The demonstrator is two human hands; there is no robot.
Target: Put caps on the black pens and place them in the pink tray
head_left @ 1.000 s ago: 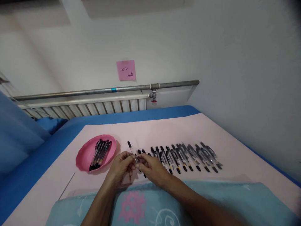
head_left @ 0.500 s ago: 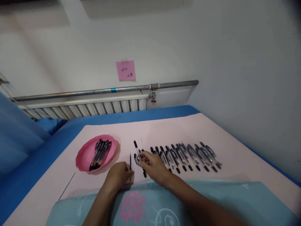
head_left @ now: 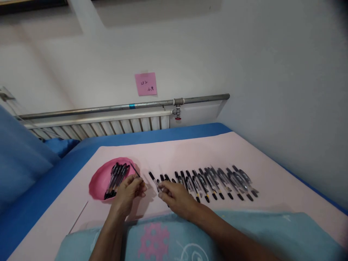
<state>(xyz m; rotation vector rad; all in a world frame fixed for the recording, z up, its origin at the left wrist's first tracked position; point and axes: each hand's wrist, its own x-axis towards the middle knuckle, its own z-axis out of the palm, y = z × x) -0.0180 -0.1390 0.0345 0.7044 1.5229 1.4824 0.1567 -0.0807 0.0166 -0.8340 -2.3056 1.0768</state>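
Note:
My left hand (head_left: 132, 190) is raised near the pink dish's right edge, its fingers closed on a thin black pen refill (head_left: 135, 169) that points up and left. My right hand (head_left: 176, 197) pinches a clear pen barrel (head_left: 154, 181) with a black end, tilted up and left. Beside and partly behind the right hand lie black pen parts (head_left: 162, 177). Several assembled pens (head_left: 116, 177) rest together in the pink dish (head_left: 95, 185). To the right, a long row of clear pen barrels and black caps (head_left: 217, 183) lies on the pink surface.
A thin white stick (head_left: 77, 217) lies at the left front. A light blue patterned cloth (head_left: 244, 232) covers the near edge of the pink surface (head_left: 174, 152). Behind are a radiator (head_left: 122, 125), a metal pipe (head_left: 108, 108) and a pink note (head_left: 146, 84) on the wall.
My left hand has lifted the refill off the surface and tilted it leftward, toward the dish. My right hand has brought the barrel slightly left and lower, still gripping it.

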